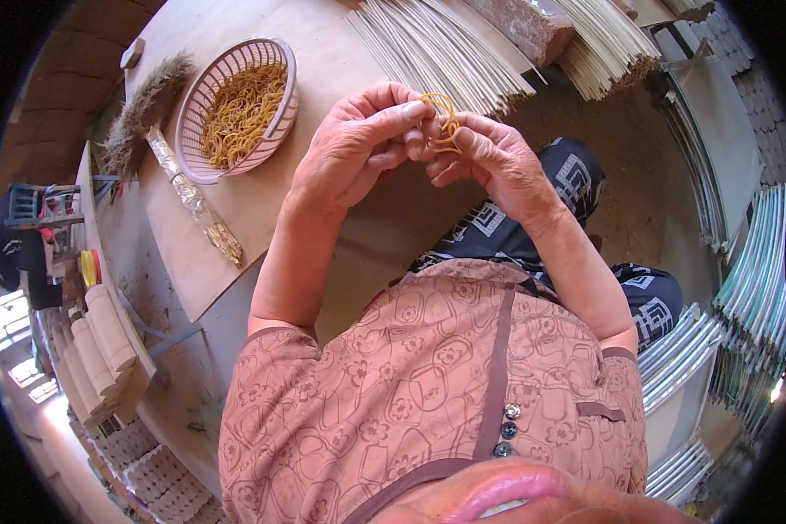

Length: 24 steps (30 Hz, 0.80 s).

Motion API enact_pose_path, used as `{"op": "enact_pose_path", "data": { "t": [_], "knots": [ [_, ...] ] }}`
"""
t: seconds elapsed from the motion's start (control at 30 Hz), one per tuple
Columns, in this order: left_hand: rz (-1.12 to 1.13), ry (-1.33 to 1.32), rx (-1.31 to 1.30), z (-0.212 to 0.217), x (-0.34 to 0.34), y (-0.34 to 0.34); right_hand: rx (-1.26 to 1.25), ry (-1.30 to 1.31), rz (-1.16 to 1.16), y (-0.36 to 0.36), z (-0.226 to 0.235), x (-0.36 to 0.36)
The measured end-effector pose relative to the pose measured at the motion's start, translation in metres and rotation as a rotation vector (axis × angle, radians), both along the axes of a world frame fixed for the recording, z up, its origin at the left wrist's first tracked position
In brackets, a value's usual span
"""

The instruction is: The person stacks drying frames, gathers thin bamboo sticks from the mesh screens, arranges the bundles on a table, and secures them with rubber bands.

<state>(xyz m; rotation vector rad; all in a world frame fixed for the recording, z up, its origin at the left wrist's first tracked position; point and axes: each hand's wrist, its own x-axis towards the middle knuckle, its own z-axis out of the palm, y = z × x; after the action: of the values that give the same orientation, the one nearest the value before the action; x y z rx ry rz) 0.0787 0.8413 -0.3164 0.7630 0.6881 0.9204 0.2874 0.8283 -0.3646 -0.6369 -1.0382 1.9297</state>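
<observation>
Several yellow-brown rubber bands (446, 106) are looped between my two hands, in front of my chest. My left hand (358, 135) pinches them with thumb and forefinger, the other fingers curled in. Close beside it, my right hand (506, 166) is also closed on the bands, its thumb pressed to the forefinger. To the left, on the tabletop (327, 61), stands a pale pink slotted plastic basket (276, 144). A tangled heap of the same rubber bands (244, 113) lies inside it.
Left of the basket lies a brush broom (183, 192) with a wrapped handle. Thin pale sticks (437, 52) are spread at the far side, near a brick (526, 28) and another stick bundle (604, 52). Silvery-green rods (758, 262) line the right. Beige rolls (105, 336) stack at left.
</observation>
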Motion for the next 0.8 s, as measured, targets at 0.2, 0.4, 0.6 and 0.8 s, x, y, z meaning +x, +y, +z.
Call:
{"op": "enact_pose_path", "data": {
  "t": [0.2,0.4,0.6,0.8],
  "knots": [
    [0.063,-0.066,-0.083,-0.02,-0.004,0.004,-0.153,-0.002,-0.058,0.001,-0.002,0.013],
    [0.294,-0.053,-0.138,-0.059,-0.022,-0.003,0.216,-0.815,-0.057,0.008,0.015,0.029],
    [0.453,-0.247,-0.224,-0.075,-0.045,-0.021,0.303,-0.933,0.078,0.015,0.036,-0.001],
    [0.449,-0.107,-0.205,-0.084,-0.046,-0.031,0.45,-0.454,-0.041,0.036,0.072,-0.085]
  ]
}}
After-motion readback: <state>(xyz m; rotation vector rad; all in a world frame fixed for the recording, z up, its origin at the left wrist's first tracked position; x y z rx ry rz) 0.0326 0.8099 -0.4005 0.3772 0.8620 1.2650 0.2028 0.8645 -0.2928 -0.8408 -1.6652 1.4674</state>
